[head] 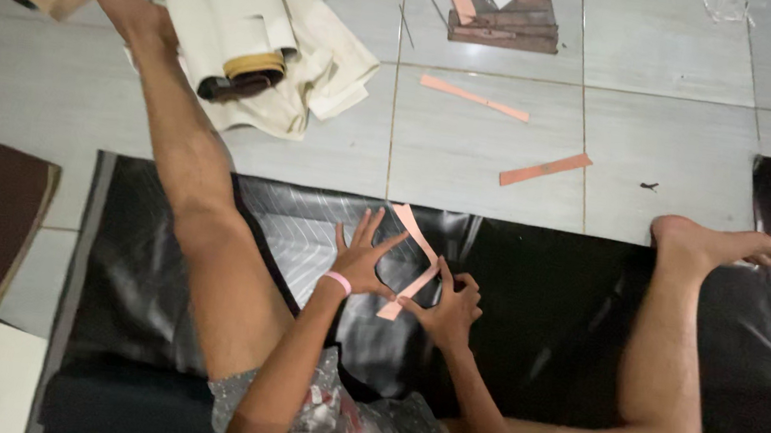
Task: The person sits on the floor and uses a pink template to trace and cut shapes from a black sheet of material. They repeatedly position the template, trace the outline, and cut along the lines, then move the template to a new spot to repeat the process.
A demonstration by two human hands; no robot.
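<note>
Item: bent pink cardboard template point(412, 260), laid on black leatherette sheet point(531, 301) spread over the tiled floor point(687, 115); its long axis runs diagonally, from just beyond the fingertips down to between the two hands. Left hand point(363, 260) is pressed flat with fingers spread wide, the template lying just to their right and touched at its edge. Right hand point(449, 303), fingers curled narrow, is set against the lower limb; whether something is pinched cannot be told

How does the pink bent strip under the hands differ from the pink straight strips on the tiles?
The pink bent strip lies on the black sheet, angled, pressed by the left hand and right hand. The pink straight strips lie flat, untouched, on the grey tiles. Both share colour and narrow shape.
</note>
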